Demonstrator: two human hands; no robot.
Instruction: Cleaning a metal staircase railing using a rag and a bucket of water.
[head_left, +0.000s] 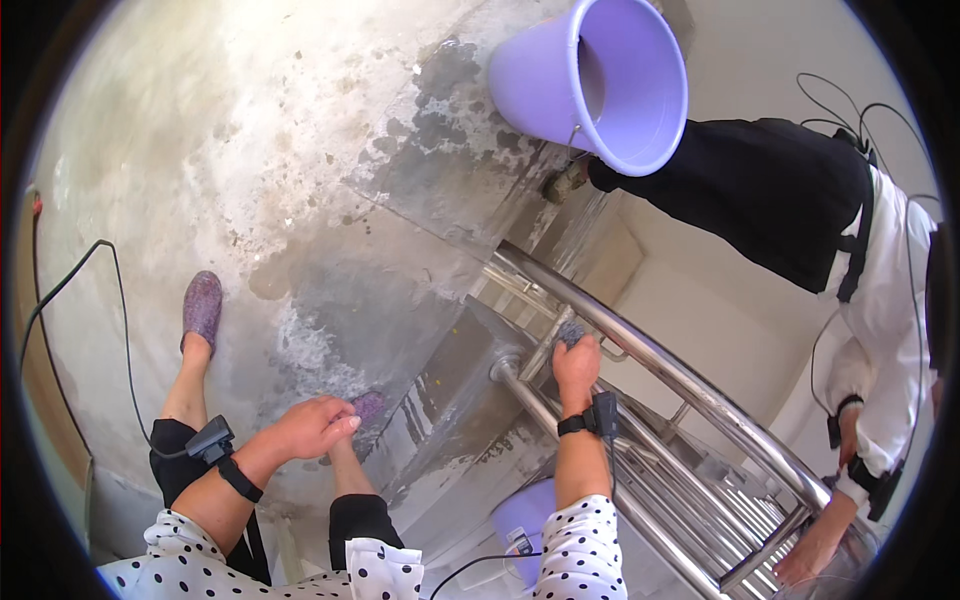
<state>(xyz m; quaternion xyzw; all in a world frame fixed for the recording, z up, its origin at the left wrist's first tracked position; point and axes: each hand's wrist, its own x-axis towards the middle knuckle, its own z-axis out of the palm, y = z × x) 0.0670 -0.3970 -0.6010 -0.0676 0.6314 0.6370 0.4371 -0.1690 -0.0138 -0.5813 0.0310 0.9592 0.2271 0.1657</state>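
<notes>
My right hand (577, 369) grips a crumpled grey scouring pad or cloth (570, 333). It presses the pad against a short upright bar (546, 346) of the stainless-steel stair railing. The thick round handrail (660, 364) slants past on the far side of that hand, and a lower rail (534, 401) runs on the near side. My left hand (319, 427) hangs above the floor, away from the railing, its fingers curled inward. Nothing shows in it, though its palm is hidden. Each of my wrists wears a strap with a small black device.
A purple bucket (525, 82) stands on the wet concrete landing (352, 277). Another purple bucket (517, 517) sits lower, partly behind my right arm. Across the railing a co-worker in a black apron (742, 199) bends over, a hand (817, 544) at the lower bars. Concrete steps (450, 375) drop beside my foot.
</notes>
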